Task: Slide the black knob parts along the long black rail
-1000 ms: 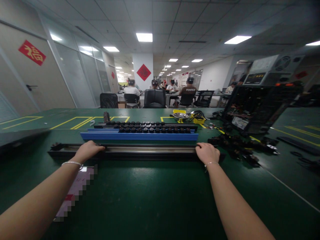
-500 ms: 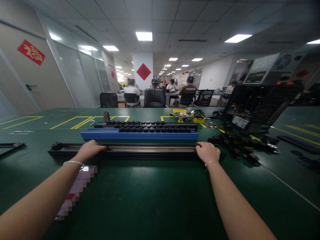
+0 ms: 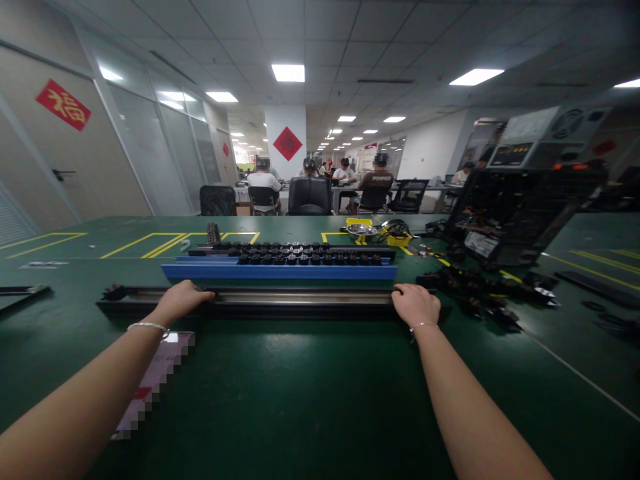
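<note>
A long black rail [image 3: 305, 298] with a light metal strip along its channel lies crosswise on the green table. My left hand [image 3: 181, 300] is closed around it left of the middle, with the thumb along the top edge. Near its right end my right hand [image 3: 417, 303] grips it too, the fingers bent over the far side and partly hidden. Just behind lies a blue rail [image 3: 280, 272], and a row of black wheel-like parts [image 3: 310, 257] sits along it. A further black rail [image 3: 210, 251] is behind that.
On the right are loose black parts [image 3: 470, 290] and an open black computer case [image 3: 525, 213]. A metal bowl [image 3: 363, 231] stands at the back beside a yellow container [image 3: 397, 235]. A pink printed sheet [image 3: 155, 373] lies under my left forearm. People sit at far desks.
</note>
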{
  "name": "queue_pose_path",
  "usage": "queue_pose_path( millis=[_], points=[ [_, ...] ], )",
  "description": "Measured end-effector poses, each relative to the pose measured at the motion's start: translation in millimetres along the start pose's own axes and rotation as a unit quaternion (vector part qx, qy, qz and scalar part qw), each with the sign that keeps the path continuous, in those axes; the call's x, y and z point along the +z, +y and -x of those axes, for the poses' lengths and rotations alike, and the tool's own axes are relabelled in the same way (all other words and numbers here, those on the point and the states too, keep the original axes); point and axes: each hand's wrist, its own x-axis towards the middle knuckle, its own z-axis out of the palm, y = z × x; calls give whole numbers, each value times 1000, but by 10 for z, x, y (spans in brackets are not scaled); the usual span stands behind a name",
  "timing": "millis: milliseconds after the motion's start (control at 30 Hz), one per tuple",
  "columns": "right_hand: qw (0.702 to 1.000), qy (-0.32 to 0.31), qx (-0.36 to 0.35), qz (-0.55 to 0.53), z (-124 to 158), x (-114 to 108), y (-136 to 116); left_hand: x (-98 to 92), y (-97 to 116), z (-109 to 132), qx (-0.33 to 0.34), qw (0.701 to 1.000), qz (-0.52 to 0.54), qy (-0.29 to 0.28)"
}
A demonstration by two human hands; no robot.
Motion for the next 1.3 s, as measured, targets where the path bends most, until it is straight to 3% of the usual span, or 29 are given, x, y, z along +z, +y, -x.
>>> queue_pose_path(
  millis=[467,933,1300],
  points=[
    [1000,7,0,-6,33,-23,-13,8,66,53,-16,1000,8,7],
    [1000,8,1,-5,17,-9,-2,87,-8,6,-37,999,16,12],
    [1000,10,3,-3,12,7,-3,44,10,39,-52,998,-36,-17]
  ],
)
